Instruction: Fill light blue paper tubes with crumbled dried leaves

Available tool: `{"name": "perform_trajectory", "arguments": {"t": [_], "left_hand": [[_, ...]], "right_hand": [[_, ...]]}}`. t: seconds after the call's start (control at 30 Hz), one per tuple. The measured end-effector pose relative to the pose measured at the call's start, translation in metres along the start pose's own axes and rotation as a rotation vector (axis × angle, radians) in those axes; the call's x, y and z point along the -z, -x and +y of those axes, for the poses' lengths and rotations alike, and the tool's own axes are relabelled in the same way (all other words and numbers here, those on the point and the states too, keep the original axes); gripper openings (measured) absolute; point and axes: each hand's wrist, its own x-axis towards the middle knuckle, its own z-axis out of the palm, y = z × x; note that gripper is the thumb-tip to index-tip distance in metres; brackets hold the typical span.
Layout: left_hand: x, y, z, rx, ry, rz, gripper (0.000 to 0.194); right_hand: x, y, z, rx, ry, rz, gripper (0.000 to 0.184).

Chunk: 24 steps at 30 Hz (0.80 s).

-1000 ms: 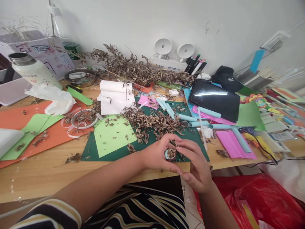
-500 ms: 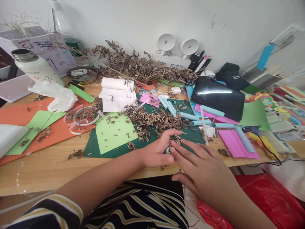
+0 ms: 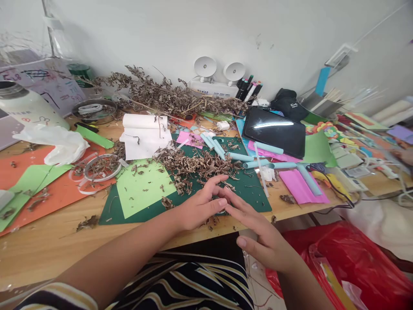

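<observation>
Over the table edge, hands angled together; right thumb spread

Toward six o'clock from centre, fingers of the left hand and right hand hide most of a pale piece; its shape cannot be told. The picture's edge cuts the bottle near nine, the purple sheet, blurred, at three, and the red bag at four. Near twelve, the white device's lettering is unreadably small.
</observation>
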Motion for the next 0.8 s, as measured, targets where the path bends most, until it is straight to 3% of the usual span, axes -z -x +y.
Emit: {"name": "perform_trajectory", "arguments": {"t": [0.13,0.23,0.3,0.4,0.5,0.63,0.8], "left_hand": [[0.002,-0.002,0.002,0.001,0.048,-0.003,0.058],[0.003,-0.004,0.001,0.013,0.076,0.007,0.056],[0.004,-0.005,0.002,0.025,0.053,0.004,0.053],[0.004,-0.008,0.004,0.062,0.035,-0.041,0.050],[0.006,-0.013,0.011,0.113,-0.024,-0.111,0.040],[0.012,-0.013,0.018,0.187,-0.163,-0.226,0.027],[0.016,-0.009,0.016,0.143,-0.161,-0.208,0.023]], "right_hand": [[-0.012,0.011,0.002,-0.009,-0.299,0.055,0.052],[-0.006,0.018,0.020,-0.047,-0.482,0.238,0.044],[0.010,0.019,0.041,-0.187,-0.364,0.386,0.042],[0.044,0.013,0.077,-0.651,0.246,0.500,0.041],[0.064,-0.001,0.105,-0.801,0.601,0.395,0.041],[0.056,-0.021,0.123,-0.910,0.700,0.329,0.043],[0.043,-0.033,0.134,-0.970,0.487,0.507,0.032]]}}
